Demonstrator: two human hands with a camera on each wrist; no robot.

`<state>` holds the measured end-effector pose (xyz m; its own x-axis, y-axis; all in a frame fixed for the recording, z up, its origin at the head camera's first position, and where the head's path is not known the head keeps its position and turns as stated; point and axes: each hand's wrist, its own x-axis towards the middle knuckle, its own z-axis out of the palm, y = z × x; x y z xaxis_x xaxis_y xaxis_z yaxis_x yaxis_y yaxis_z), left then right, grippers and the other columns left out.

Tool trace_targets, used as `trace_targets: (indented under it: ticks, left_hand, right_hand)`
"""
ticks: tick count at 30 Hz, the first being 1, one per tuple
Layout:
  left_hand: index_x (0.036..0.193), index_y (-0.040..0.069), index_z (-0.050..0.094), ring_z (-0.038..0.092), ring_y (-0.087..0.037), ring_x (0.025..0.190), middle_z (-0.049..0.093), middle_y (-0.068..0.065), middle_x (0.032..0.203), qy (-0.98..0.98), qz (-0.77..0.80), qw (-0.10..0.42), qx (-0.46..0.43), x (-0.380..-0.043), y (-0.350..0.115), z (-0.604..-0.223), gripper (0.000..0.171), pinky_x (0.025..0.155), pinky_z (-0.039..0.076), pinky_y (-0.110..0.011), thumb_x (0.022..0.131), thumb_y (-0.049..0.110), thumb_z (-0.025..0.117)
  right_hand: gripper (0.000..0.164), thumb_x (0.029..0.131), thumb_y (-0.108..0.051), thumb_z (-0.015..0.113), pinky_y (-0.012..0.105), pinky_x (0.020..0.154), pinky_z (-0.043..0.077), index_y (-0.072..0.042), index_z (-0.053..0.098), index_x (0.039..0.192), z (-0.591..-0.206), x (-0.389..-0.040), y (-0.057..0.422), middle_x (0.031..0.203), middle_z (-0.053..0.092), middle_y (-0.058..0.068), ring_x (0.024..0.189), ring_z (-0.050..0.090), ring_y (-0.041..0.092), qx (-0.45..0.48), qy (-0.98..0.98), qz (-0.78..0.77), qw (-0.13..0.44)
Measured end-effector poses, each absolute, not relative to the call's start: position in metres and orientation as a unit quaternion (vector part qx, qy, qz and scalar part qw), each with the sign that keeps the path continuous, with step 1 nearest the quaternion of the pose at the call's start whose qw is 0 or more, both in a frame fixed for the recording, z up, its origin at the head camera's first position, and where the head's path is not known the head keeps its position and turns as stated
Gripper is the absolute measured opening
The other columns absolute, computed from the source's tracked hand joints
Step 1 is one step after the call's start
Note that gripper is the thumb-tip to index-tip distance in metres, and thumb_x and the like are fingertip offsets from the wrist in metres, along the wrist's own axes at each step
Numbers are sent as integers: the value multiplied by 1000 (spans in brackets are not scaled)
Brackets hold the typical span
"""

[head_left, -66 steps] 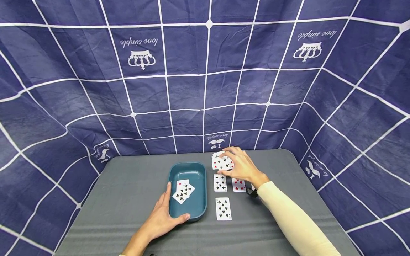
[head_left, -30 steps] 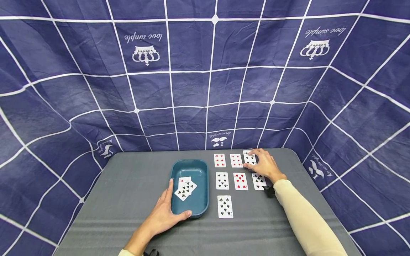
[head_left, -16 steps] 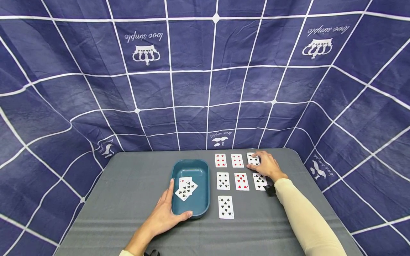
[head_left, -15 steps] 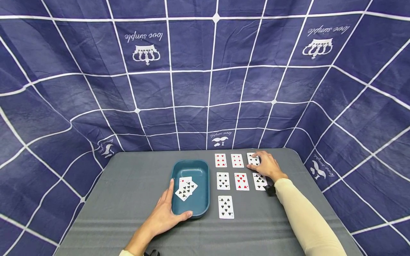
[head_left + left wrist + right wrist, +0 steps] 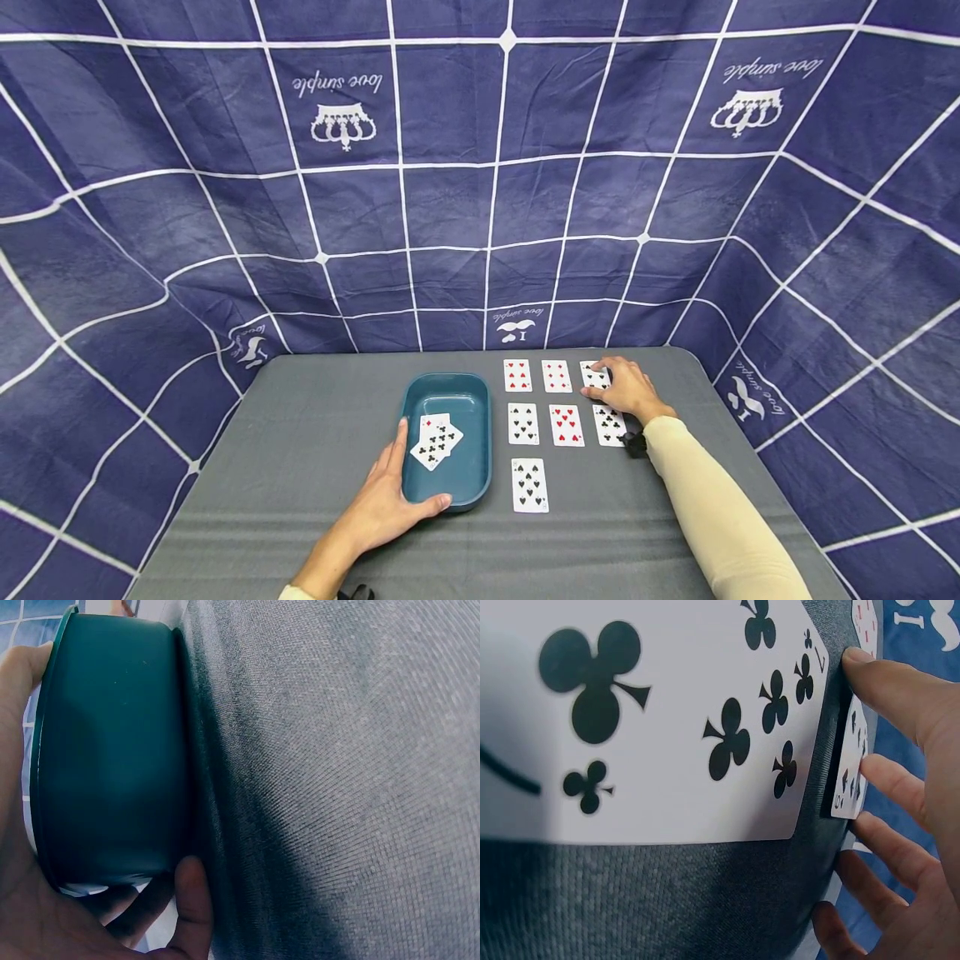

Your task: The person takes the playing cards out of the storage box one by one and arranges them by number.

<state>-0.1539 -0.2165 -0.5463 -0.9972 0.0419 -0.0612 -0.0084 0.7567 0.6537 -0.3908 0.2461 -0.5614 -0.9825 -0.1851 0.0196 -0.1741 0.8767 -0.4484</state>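
Observation:
My left hand (image 5: 378, 504) is at the near left corner of a teal tray (image 5: 471, 492), its fingers straight along the left side and the thumb across the near rim. In the left wrist view the thumb touches the tray's rim and another fingertip is low beside its wall. Far right on the table, my right hand (image 5: 630, 390) rests its thumb and fingertips on a spade playing card (image 5: 847, 769), partly hidden under the fingers. Close before the right wrist lies a club card (image 5: 682, 667). Two overlapping cards, a diamond and a club (image 5: 438, 443), lie inside the tray.
Face-up cards lie in rows right of the tray: two red cards (image 5: 517, 376) at the back, a spade card (image 5: 522, 424) and a heart card (image 5: 567, 426) in the middle, another spade card (image 5: 530, 485) in front. A blue patterned cloth (image 5: 450, 208) hangs behind the grey table (image 5: 330, 433).
The right hand has moved right from a bunch of cards at the back, now laid out as a row of three. The spade card under it has shifted slightly right and nearer. The left hand stays.

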Motion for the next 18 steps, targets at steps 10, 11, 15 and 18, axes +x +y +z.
trace_targets:
  ticks: [10, 11, 15, 18]
  left_hand:
    - [190, 19, 4, 43, -51, 170, 40, -23, 186, 935, 352, 40, 6, -154, -216, -548, 152, 133, 44, -72, 82, 71, 98]
    - [190, 19, 4, 43, -52, 170, 40, -23, 186, 935, 351, 40, 6, -154, -217, -549, 152, 133, 44, -73, 82, 71, 98]
    - [190, 18, 4, 44, -52, 169, 40, -24, 185, 936, 351, 40, 6, -154, -217, -550, 152, 133, 44, -73, 82, 71, 98]
    - [190, 18, 3, 43, -52, 170, 40, -24, 185, 935, 352, 39, 7, -155, -218, -550, 152, 133, 43, -72, 83, 71, 98]
  right_hand:
    - [69, 99, -52, 92, 83, 125, 42, -11, 73, 150, -561, -389, 247, 169, 59, 29, 159, 51, 60, -91, 968, -232, 18]
    - [69, 99, -52, 92, 83, 125, 42, -11, 73, 150, -561, -389, 247, 169, 58, 29, 159, 50, 60, -91, 968, -233, 19]
    - [71, 98, -53, 92, 83, 125, 43, -11, 71, 152, -558, -389, 245, 169, 57, 28, 159, 51, 61, -92, 968, -234, 17]
    - [73, 98, -54, 91, 82, 125, 44, -12, 71, 154, -555, -390, 243, 170, 57, 27, 159, 51, 61, -95, 968, -233, 11]
